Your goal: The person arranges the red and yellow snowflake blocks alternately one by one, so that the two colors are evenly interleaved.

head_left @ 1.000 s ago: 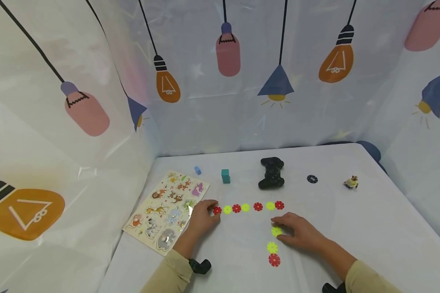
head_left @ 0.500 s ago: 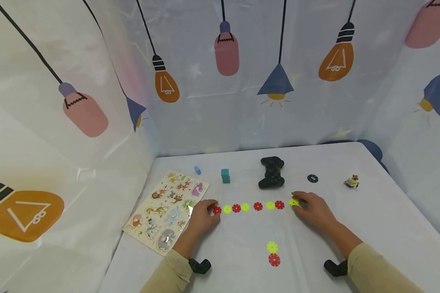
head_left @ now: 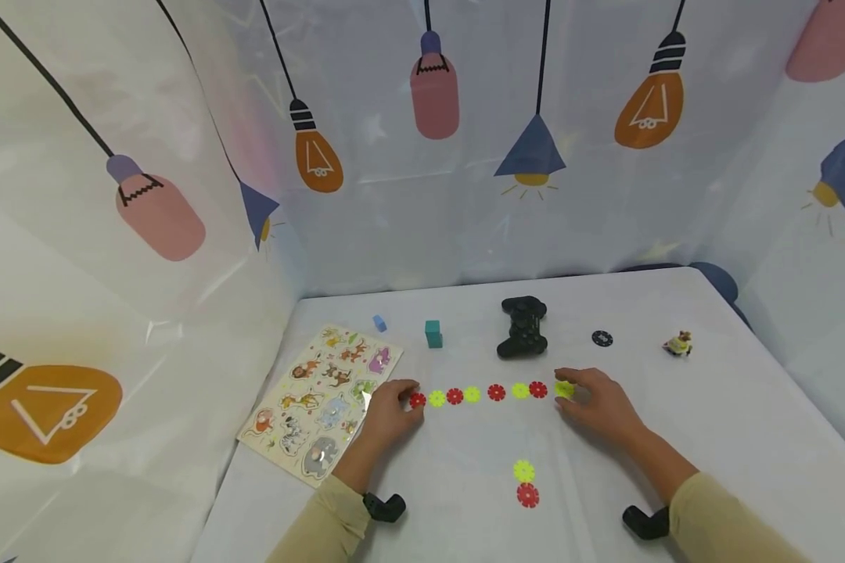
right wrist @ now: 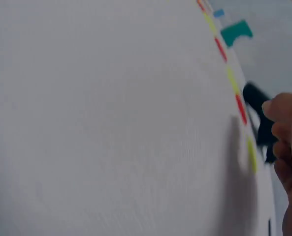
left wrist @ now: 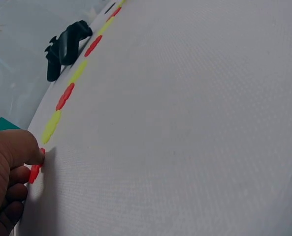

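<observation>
Red and yellow flower-shaped notched discs lie in a row across the table in the head view. My left hand (head_left: 387, 416) pinches the red disc (left wrist: 35, 173) at the row's left end between thumb and index finger. At the other end, my right hand (head_left: 603, 405) has thumb and index finger spread around a yellow disc (head_left: 565, 389). In the right wrist view that yellow disc lies flat on the cloth, apart from the raised fingertips. Nearer the front, a yellow disc (head_left: 524, 471) and a red disc (head_left: 528, 495) lie one before the other.
An animal puzzle board (head_left: 320, 407) lies left of the left hand. Behind the row stand a light blue block (head_left: 379, 323), a teal block (head_left: 433, 334) and a black game controller (head_left: 523, 327). A black chip (head_left: 602, 338) and a small figurine (head_left: 678, 344) lie at the back right.
My right hand has carried a yellow disc from the front group to the row's right end, then let go of it with fingers parted. The left hand has stayed on the red disc.
</observation>
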The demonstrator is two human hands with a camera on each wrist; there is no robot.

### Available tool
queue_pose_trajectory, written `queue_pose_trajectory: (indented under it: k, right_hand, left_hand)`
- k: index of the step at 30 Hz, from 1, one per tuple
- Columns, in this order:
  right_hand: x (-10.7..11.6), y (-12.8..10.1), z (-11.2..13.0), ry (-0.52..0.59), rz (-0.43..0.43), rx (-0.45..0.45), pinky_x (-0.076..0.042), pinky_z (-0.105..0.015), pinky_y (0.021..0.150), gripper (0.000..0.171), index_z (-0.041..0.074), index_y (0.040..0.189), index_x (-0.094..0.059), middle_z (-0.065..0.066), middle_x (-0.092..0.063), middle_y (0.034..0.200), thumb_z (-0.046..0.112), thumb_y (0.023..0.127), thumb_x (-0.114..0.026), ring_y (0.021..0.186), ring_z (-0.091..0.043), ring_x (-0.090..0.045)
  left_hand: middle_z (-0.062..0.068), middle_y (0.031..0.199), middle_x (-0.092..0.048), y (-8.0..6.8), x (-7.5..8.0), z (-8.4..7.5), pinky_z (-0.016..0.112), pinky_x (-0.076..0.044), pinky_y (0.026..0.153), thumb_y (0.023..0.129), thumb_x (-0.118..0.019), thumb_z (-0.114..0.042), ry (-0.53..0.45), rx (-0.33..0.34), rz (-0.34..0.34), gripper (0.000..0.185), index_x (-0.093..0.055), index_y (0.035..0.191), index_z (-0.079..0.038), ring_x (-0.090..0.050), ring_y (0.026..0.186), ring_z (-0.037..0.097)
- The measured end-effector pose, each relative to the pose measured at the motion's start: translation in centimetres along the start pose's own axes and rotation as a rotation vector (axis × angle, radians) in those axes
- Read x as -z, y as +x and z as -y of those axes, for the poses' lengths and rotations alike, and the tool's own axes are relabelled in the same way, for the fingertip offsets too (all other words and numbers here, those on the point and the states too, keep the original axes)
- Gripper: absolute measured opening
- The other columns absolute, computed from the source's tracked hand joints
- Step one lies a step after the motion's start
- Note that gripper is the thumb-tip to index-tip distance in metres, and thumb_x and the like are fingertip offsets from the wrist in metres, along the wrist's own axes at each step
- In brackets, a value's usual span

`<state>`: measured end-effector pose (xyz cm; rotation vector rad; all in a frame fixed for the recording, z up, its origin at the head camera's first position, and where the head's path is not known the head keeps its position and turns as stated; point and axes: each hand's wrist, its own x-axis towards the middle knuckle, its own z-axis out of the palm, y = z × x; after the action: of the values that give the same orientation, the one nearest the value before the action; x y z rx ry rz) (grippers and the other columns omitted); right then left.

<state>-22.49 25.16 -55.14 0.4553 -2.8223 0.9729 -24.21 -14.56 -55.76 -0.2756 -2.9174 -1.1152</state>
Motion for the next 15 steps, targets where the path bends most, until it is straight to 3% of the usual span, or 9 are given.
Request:
queue_pose_trajectory:
  k: [3, 7, 10, 15]
  right_hand:
    - [-0.6, -1.1, 1.6, 0.048, 0.062, 0.14, -0.051, -0.047, 0.09, 0.046, 0.016, 0.126, -0.066, 0.006, -0.066, 0.118, 0.018, 0.082, -0.08, 0.109, -0.018, -0.06]
    - [-1.7, -2.5, 3.1, 0.139, 0.253, 0.309, -0.052, -0.035, 0.088, 0.043, 0.02, 0.125, -0.066, 0.015, -0.065, 0.118, 0.023, 0.084, -0.079, 0.106, -0.008, -0.06]
    - [-2.4, -3.3, 3.7, 0.184, 0.347, 0.315, -0.051, -0.031, 0.09, 0.043, 0.023, 0.128, -0.064, 0.017, -0.062, 0.121, 0.027, 0.087, -0.076, 0.109, -0.005, -0.057]
    - [-2.9, -4.3, 4.5, 0.198, 0.341, 0.318, -0.051, -0.028, 0.086, 0.046, 0.03, 0.126, -0.065, 0.02, -0.06, 0.114, 0.031, 0.083, -0.079, 0.104, -0.003, -0.054]
  left_hand:
    - [-0.001, 0.109, -0.065, 0.0, 0.1, -0.2, 0.04, -0.049, 0.091, 0.082, -0.077, -0.021, -0.006, 0.005, 0.005, 0.041, -0.068, 0.12, -0.012, -0.057, 0.1, 0.017]
    - [-0.001, 0.11, -0.065, -0.1, 0.2, -0.3, 0.041, -0.049, 0.092, 0.082, -0.078, -0.02, -0.007, 0.01, 0.0, 0.04, -0.068, 0.12, -0.012, -0.057, 0.101, 0.018]
    - [0.0, 0.11, -0.065, -0.1, 0.2, -0.4, 0.041, -0.049, 0.093, 0.082, -0.078, -0.02, -0.004, 0.015, -0.005, 0.04, -0.068, 0.12, -0.012, -0.058, 0.102, 0.018]
    - [0.0, 0.111, -0.065, -0.2, 0.0, -0.3, 0.042, -0.048, 0.094, 0.082, -0.078, -0.02, -0.005, 0.014, -0.003, 0.04, -0.068, 0.12, -0.012, -0.058, 0.103, 0.019]
